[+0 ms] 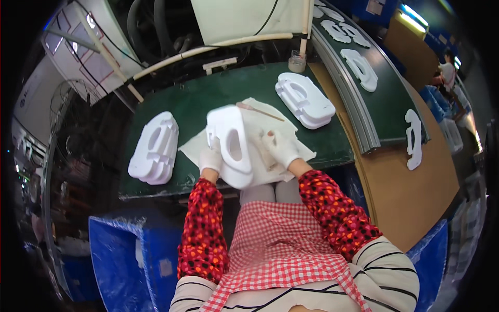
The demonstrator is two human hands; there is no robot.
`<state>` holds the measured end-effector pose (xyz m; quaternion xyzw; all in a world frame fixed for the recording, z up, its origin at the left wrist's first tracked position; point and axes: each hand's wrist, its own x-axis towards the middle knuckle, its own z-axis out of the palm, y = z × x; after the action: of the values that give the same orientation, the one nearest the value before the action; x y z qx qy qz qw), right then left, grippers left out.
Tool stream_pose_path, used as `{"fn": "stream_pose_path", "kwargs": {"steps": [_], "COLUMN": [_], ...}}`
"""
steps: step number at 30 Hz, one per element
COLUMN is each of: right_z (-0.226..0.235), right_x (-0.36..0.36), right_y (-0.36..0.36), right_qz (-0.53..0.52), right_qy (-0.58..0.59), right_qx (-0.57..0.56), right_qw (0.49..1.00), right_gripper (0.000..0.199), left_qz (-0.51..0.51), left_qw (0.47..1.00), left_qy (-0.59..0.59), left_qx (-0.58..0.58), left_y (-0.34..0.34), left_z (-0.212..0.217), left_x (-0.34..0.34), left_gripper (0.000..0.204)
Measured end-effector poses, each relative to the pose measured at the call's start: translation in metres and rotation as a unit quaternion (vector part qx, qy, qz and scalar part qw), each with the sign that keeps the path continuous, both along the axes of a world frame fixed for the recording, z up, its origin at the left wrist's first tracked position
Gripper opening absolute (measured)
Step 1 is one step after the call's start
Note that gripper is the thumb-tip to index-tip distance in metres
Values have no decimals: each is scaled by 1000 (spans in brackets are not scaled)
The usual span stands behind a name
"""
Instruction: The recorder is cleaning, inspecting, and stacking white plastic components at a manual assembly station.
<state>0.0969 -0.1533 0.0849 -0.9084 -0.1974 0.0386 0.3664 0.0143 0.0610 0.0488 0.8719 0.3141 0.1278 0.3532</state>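
Observation:
My left hand (210, 159), in a white glove, grips the side of a white plastic moulded part (240, 167) with an oval handle opening. The part is raised and tilted above a pale cloth (195, 147) on the green table. Just to its right is my gloved right hand (281, 147), apart from the part. Its fingers are curled, and whatever they hold is hidden. Beyond the hands, a thin brownish stick-like tool (267, 114) lies on the cloth. A stack of similar white parts (155, 151) sits at the left, another stack (305, 101) at the far right.
Alongside the green table (195, 91) on the right runs a conveyor belt (387, 104) carrying several white parts (358, 69). A small jar (297, 61) stands at the table's back corner. Brown cardboard (405, 192) lies beside the conveyor. A blue bin (117, 255) is at the lower left.

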Motion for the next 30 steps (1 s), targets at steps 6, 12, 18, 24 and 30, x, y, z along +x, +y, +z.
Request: {"fn": "stream_pose_path", "kwargs": {"steps": [6,12,18,24,30], "right_z": [-13,-20,40,23,13], "right_x": [-8,44,43,12,12], "right_y": [14,20,7,40,30], "right_qz": [87,20,111,18,80], "right_qy": [-30,83,-58,52,39], "right_qx": [-201,-201,235,176,175], "right_qw": [975,976,964,983,981], "right_gripper": [41,30,44,47,45], "left_qz": [-4,4,18,6,5], "left_qw": [992,992,990,987,988], "left_qy": [123,121,136,160,140], "left_qx": [-23,-27,12,25,62], "left_y": [32,31,11,13,9], "left_z": [-36,-30,-7,-10,-16], "left_x": [29,29,28,27,29], "left_gripper": [73,72,71,72,72]}}
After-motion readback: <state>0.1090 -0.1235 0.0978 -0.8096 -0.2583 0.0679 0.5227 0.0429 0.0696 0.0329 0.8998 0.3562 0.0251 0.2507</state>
